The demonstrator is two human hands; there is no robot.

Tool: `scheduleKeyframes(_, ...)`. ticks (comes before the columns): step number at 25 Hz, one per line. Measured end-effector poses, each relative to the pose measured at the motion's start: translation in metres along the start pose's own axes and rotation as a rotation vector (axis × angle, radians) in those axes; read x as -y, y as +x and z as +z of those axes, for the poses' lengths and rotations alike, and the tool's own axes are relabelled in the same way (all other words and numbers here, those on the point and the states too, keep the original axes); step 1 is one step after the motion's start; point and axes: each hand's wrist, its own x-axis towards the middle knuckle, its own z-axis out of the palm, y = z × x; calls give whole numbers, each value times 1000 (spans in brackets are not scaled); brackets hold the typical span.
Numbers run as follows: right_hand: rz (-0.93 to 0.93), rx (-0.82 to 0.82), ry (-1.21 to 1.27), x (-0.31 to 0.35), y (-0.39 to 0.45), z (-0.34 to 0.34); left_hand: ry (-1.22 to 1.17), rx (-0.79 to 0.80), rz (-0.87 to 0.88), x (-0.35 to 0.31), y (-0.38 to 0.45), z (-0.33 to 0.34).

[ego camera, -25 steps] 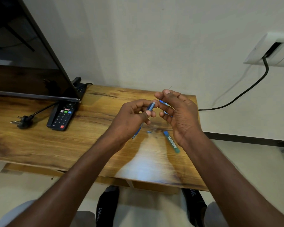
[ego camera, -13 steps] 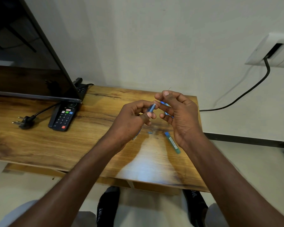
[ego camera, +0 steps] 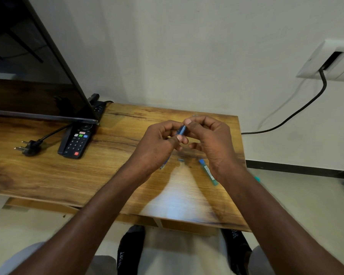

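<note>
Above the desk, left hand and right hand pinch what seems a slim blue pen.

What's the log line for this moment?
left hand: holds blue pen | right hand: pinches pen's top end | green tube: lies on table

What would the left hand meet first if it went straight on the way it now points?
The right hand: the left hand aims its blue pen at those fingertips, which seem to touch the pen's end.
</note>
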Motion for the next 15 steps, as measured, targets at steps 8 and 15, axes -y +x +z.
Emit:
scheduleKeyframes(8,-68,58,0,0,0,4,-24,-24,24,1,-1,-8)
scheduleKeyframes(15,-45,-48,-167,-8,7,8,-7,-102,-56,-3,-4,-24)
